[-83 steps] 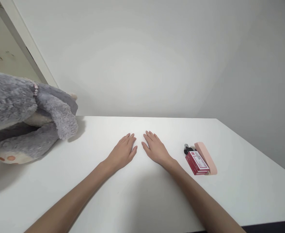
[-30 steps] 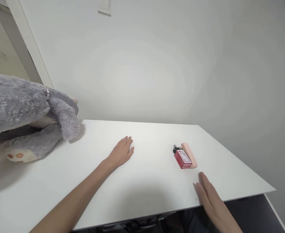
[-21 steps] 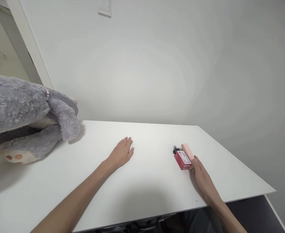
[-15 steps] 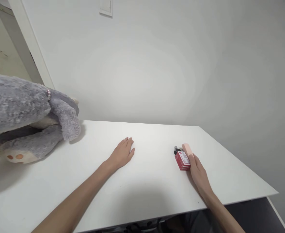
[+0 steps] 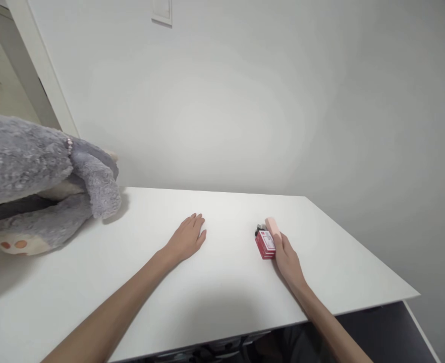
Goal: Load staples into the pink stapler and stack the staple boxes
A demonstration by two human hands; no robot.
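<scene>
My right hand [image 5: 288, 261] is wrapped around a pale pink oblong block [image 5: 272, 226], whose far end sticks out past my thumb. Against the block's left side sit small red and white boxes [image 5: 265, 245], apparently stacked. Just beyond them lie small black and silvery pieces [image 5: 260, 230], too small to name. To the left, my left hand [image 5: 186, 237] rests palm down on the white tabletop [image 5: 222, 287], fingers stretched out and holding nothing.
A large grey plush toy [image 5: 48, 161] with a beaded string occupies the table's left side. Behind the table rises a white wall [image 5: 222, 101] bearing a switch plate [image 5: 162, 11]. Dark, partly hidden things [image 5: 215, 351] show below the front edge.
My right hand has slid left with the pink block, and the red and white boxes and black pieces have shifted left alongside it. The view has turned slightly; my left hand stays put.
</scene>
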